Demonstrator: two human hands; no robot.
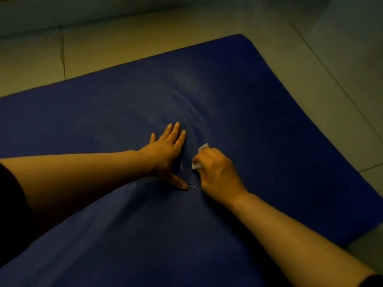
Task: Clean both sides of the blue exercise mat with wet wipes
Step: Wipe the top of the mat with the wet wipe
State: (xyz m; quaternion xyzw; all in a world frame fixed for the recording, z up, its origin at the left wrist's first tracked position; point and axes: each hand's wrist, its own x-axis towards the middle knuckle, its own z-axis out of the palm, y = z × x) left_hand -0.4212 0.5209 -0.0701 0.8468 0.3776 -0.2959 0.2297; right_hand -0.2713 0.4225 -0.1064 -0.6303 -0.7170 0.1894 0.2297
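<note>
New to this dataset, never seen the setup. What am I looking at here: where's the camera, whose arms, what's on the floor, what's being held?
There is no robot here. A person works with two bare hands, and the single picture comes from a wide-angle camera worn on that person's head, looking forward and down, so both forearms reach in from the bottom edge.

The big dark surface is a blue exercise mat lying on a pale tiled floor. Faint smears and a few small droplets show on the mat near the hands.

The left hand lies flat on the mat, fingers straight and spread, thumb pointing back toward the person. It appears to steady the mat.

The right hand is curled round a crumpled white wet wipe, which peeks out past the fingers, low against the mat just beside the left hand.
</note>
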